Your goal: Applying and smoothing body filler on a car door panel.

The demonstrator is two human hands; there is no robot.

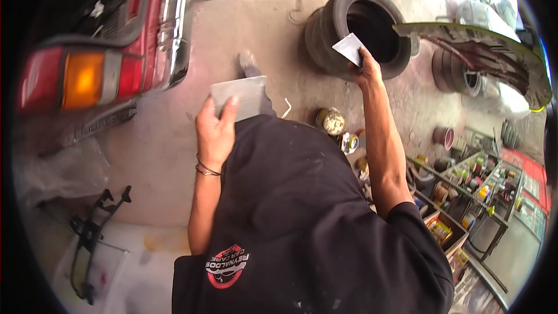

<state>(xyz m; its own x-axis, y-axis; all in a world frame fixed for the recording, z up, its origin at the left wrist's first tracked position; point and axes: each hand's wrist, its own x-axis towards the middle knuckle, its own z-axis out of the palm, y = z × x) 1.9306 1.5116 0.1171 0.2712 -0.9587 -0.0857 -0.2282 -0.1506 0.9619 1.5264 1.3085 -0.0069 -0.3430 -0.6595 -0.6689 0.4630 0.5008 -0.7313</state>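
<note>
My left hand (215, 131) is closed on a flat grey rectangular plate (247, 93), thumb on top and its fingers beneath, mostly hidden. Farther off and to the right, my right hand (368, 71) grips a small thin whitish square piece (349, 49) by one corner. I cannot make out whether that piece is a spreader or a folded sheet. Beyond it stand stacked black tyres (322, 40). Between my forearms, an open tin (332, 121) with pale stuff on top sits on the floor, beside a smaller tin (349, 142).
At the left is a dark red vehicle with its tail light (84, 78). A black bracket (90, 238) lies on a pale surface at the lower left. To the right, a curved greenish panel (476, 35) juts out above more tyres, and metal shelves (482, 183) hold many cans and bottles.
</note>
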